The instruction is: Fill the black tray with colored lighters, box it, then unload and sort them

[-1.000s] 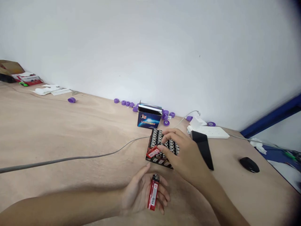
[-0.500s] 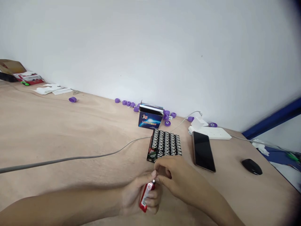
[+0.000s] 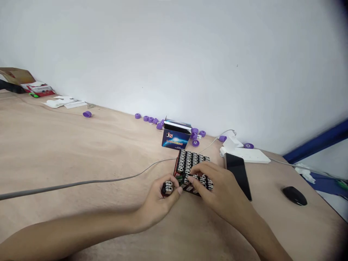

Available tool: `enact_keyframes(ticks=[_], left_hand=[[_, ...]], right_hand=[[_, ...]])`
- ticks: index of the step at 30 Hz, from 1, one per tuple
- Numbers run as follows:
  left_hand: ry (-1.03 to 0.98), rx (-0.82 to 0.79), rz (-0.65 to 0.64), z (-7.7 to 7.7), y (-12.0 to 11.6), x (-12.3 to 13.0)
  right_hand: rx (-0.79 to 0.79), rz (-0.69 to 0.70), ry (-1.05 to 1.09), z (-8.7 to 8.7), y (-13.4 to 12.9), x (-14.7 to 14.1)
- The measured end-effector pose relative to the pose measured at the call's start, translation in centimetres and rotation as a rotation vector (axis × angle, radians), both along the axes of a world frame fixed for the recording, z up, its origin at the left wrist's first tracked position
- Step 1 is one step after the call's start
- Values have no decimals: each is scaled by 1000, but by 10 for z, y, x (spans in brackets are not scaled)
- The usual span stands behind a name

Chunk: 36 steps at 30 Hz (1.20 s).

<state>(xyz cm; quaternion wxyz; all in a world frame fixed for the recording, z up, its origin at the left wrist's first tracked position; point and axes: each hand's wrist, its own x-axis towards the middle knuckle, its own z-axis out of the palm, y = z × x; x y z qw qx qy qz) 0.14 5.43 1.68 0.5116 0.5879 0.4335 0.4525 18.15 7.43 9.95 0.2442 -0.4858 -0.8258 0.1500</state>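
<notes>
My left hand (image 3: 161, 197) is curled around lighters (image 3: 168, 186); two of their metal tops show above the fingers. Its thumb and fingertips reach the near left corner of a tray of lighters (image 3: 187, 159). Rows of silver-topped lighters stand upright there, with a gap near that corner. Over the tray's front part is my right hand (image 3: 217, 181), thumb and forefinger closed around the top of a lighter (image 3: 186, 178) beside the gap. The palm and other fingers hide part of the rows.
Behind the tray stands an open blue lighter box (image 3: 176, 139), with several purple caps (image 3: 155, 120) along the wall. To the right lie a phone (image 3: 239, 174), a white power strip (image 3: 254, 155) and a black mouse (image 3: 295, 195). A grey cable (image 3: 108, 181) crosses the table from the left.
Both hands have moved forward to the tray from nearer my body. The red lighter in the left hand has turned from lying visible lengthwise to showing tops only. The right hand has left it.
</notes>
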Motion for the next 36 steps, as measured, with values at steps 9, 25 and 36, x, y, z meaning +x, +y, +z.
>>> enact_keyframes(ticks=[9,25,36], left_hand=[[297,270,22,-18,30,-10],[503,399,-7,-24,36,-11],[439,426,-47,-21,35,-7]], right_hand=[[-21,-56,-232,-16,14,5],[-153,-18,-134,-19,19,-4],[-26,9,-195,-25,20,-9]])
